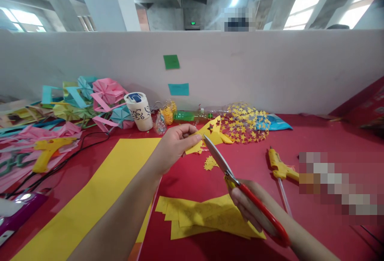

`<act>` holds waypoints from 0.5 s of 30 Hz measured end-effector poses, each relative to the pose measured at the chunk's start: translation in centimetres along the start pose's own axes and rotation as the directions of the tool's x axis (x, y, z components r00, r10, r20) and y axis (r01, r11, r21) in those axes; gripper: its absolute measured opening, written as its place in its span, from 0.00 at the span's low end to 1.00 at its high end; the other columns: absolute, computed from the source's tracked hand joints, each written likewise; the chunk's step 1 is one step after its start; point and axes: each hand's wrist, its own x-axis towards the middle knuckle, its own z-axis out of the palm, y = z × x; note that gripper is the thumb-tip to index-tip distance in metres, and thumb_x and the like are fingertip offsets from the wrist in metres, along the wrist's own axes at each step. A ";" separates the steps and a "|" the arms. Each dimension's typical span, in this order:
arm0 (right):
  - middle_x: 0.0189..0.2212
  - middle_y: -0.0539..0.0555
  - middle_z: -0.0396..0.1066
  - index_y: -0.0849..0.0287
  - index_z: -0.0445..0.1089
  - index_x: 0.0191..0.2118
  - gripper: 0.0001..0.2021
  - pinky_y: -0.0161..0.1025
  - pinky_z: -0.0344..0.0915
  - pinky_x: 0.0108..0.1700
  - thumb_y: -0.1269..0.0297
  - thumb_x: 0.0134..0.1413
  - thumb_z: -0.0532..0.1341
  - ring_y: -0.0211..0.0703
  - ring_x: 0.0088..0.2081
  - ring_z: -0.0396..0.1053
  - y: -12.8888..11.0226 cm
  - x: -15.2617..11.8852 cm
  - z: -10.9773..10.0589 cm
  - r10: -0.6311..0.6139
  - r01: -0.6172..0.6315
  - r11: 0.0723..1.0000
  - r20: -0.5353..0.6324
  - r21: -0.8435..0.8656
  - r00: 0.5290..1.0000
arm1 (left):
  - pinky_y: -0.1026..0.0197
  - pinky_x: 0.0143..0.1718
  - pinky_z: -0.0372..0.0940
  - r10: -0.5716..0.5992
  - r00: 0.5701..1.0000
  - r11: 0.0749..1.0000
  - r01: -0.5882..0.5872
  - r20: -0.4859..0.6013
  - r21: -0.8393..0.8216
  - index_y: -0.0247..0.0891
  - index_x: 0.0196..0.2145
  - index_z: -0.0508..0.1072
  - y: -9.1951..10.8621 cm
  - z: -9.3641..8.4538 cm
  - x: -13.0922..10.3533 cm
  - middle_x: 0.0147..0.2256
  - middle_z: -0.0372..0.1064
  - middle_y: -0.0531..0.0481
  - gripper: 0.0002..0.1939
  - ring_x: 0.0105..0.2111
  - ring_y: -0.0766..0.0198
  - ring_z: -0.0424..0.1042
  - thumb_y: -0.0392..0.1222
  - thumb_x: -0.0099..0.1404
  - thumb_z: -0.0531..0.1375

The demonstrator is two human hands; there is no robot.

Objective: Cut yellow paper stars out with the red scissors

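Observation:
My left hand (pixel 177 143) pinches a piece of yellow paper (pixel 213 133) that has star-shaped holes in it. In my right hand (pixel 249 203) are scissors with red handles (pixel 264 211), their blade tips close to the paper beside my left fingertips. Just below the blades, a small pile of cut yellow stars (pixel 211 163) lies on the red table. Nearer to me, overlapping yellow paper sheets (pixel 207 217) are spread beneath my right hand.
A long yellow sheet (pixel 99 189) covers the left of the table. Glue guns lie left (pixel 49 153) and right (pixel 280 165). Along the back stand a white cup (pixel 139 111), a green bottle (pixel 186 115) and a clear bag of yellow stars (pixel 243 123). Folded paper shapes (pixel 108 91) are heaped left.

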 end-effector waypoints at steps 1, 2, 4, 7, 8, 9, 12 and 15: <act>0.12 0.42 0.52 0.55 0.50 0.22 0.26 0.28 0.43 0.12 0.35 0.49 0.50 0.28 0.11 0.49 0.1 0.0 0.0 -0.004 0.004 1.000 -0.004 -0.011 1.000 | 0.68 0.19 0.47 -0.004 1.000 1.000 0.004 0.000 0.001 0.38 0.28 0.67 0.0 -0.1 0.0 0.22 0.54 0.57 0.09 0.20 0.72 0.50 0.45 0.57 0.60; 0.12 0.42 0.52 0.55 0.50 0.22 0.26 0.28 0.43 0.12 0.35 0.49 0.50 0.28 0.11 0.49 0.1 0.0 0.1 -0.005 0.005 1.000 -0.010 -0.019 1.000 | 0.67 0.19 0.47 -0.007 1.000 1.000 0.007 0.001 0.003 0.38 0.27 0.67 0.1 -0.1 0.0 0.22 0.54 0.57 0.09 0.20 0.72 0.50 0.46 0.57 0.60; 0.12 0.42 0.51 0.56 0.51 0.21 0.26 0.28 0.44 0.12 0.36 0.51 0.50 0.29 0.11 0.49 0.4 -0.1 0.1 -0.002 0.002 1.000 -0.005 -0.015 1.000 | 0.67 0.19 0.46 -0.010 1.000 1.000 0.010 0.005 0.009 0.38 0.27 0.68 0.1 -0.2 0.0 0.21 0.53 0.57 0.09 0.19 0.72 0.49 0.46 0.57 0.60; 0.12 0.42 0.51 0.56 0.51 0.22 0.25 0.27 0.43 0.12 0.38 0.52 0.50 0.28 0.12 0.49 0.6 -0.1 0.1 0.004 -0.004 1.000 0.009 0.008 1.000 | 0.67 0.18 0.45 -0.012 1.000 1.000 0.011 0.014 0.017 0.38 0.27 0.68 0.1 -0.3 0.1 0.20 0.52 0.58 0.09 0.18 0.73 0.48 0.46 0.57 0.60; 0.12 0.42 0.51 0.56 0.51 0.22 0.25 0.28 0.43 0.12 0.38 0.52 0.50 0.28 0.12 0.48 0.6 -0.1 0.1 0.000 0.000 1.000 0.011 0.010 1.000 | 0.67 0.18 0.45 -0.012 1.000 1.000 0.011 0.017 0.019 0.38 0.27 0.68 0.1 -0.3 0.1 0.20 0.53 0.58 0.09 0.18 0.73 0.48 0.46 0.57 0.60; 0.12 0.42 0.52 0.56 0.51 0.22 0.25 0.28 0.42 0.13 0.38 0.53 0.50 0.28 0.12 0.48 0.5 -0.1 0.1 -0.005 0.005 1.000 0.008 0.006 1.000 | 0.67 0.18 0.45 -0.012 1.000 1.000 0.012 0.021 0.019 0.38 0.27 0.68 0.1 -0.4 0.1 0.20 0.53 0.57 0.09 0.18 0.73 0.48 0.46 0.57 0.60; 0.12 0.42 0.53 0.55 0.50 0.22 0.25 0.29 0.41 0.13 0.38 0.53 0.50 0.28 0.11 0.48 0.3 -0.1 0.0 -0.001 0.001 1.000 0.007 -0.021 1.000 | 0.68 0.18 0.45 -0.016 1.000 1.000 0.016 0.025 0.018 0.37 0.27 0.68 0.1 -0.5 0.1 0.21 0.54 0.57 0.09 0.19 0.73 0.49 0.45 0.57 0.60; 0.11 0.43 0.54 0.55 0.51 0.21 0.25 0.31 0.41 0.13 0.38 0.53 0.50 0.29 0.11 0.49 0.3 -0.2 0.0 0.016 -0.016 0.998 0.003 -0.060 1.000 | 0.68 0.18 0.46 -0.022 0.999 1.000 0.022 0.029 0.015 0.38 0.27 0.68 0.1 -0.5 0.1 0.21 0.55 0.57 0.08 0.19 0.73 0.50 0.45 0.57 0.60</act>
